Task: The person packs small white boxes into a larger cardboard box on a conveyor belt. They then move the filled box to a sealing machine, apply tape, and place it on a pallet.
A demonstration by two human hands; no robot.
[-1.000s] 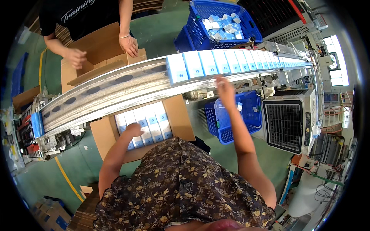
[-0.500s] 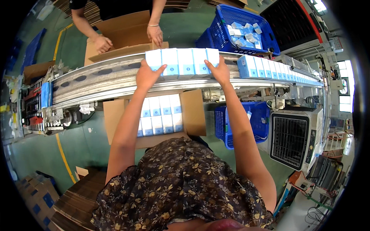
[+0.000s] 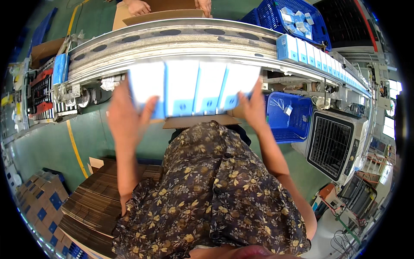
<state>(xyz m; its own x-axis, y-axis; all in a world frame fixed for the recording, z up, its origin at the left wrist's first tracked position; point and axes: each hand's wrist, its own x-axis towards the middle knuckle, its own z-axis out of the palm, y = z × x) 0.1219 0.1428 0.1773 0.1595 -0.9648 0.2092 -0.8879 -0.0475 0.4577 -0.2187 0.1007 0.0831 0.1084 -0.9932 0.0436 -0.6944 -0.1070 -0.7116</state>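
Observation:
A row of several white-and-blue small cartons (image 3: 183,88) is squeezed end to end between my two hands, lifted off the conveyor and in front of its near edge. My left hand (image 3: 128,110), smeared by motion, presses the row's left end with the thumb along the front. At the other end, my right hand (image 3: 253,104) grips with its thumb on the front face. Beneath the row is an open cardboard box (image 3: 196,121); mostly its near flap shows, and the cartons inside are largely hidden.
Across the conveyor (image 3: 172,45), another person's hands (image 3: 139,7) are at a cardboard box. More small cartons (image 3: 302,51) line the belt at right. Blue baskets (image 3: 288,118) stand beyond and below it, near an air cooler (image 3: 327,144). Flattened cardboard (image 3: 92,200) is stacked lower left.
Both hands have lifted the row of cartons off the belt and drawn it toward me, over the open box. The view has tilted down. The other person's hands remain at their box.

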